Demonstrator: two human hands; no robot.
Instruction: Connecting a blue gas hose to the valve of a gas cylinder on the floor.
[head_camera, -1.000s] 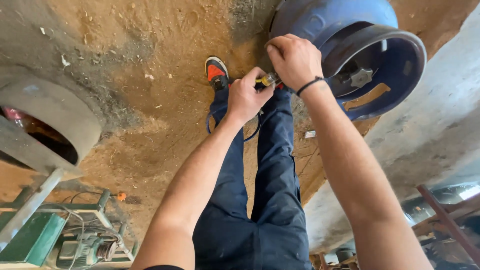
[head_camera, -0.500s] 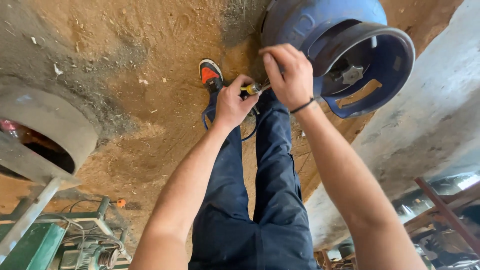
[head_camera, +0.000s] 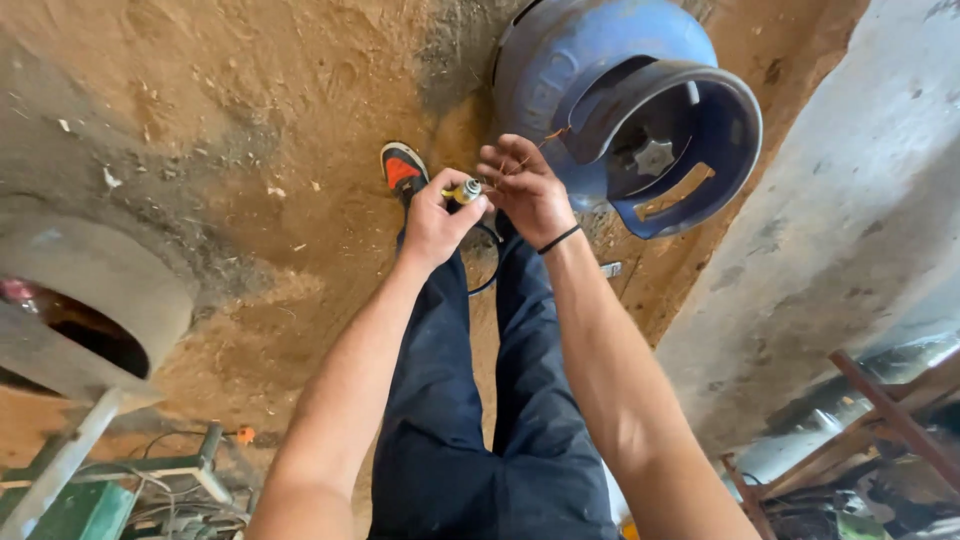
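Sandy, packed earth runs under everything, and places below are given from the blue gas cylinder (head_camera: 590, 70), which lies on its side with its collar opening facing the camera. Far to its left sits a grey concrete ring (head_camera: 95, 290), with a green metal frame (head_camera: 60, 505) below that. Nearer, just left of the cylinder, the left hand (head_camera: 432, 222) is curled shut around a small brass-and-yellow fitting (head_camera: 464, 190), thumb and forefinger pinching it, probably so its end points toward the other hand; a dark hose (head_camera: 490, 262) loops down from it. Right beside it, in front of the cylinder's lower left edge, the right hand (head_camera: 528, 190) has its fingers narrowly bent, fingertips meeting at the fitting's tip and seemingly pinching a thin wire; whether it truly grips that, I cannot tell. A grey concrete wall (head_camera: 840, 200) rises on the cylinder's right.
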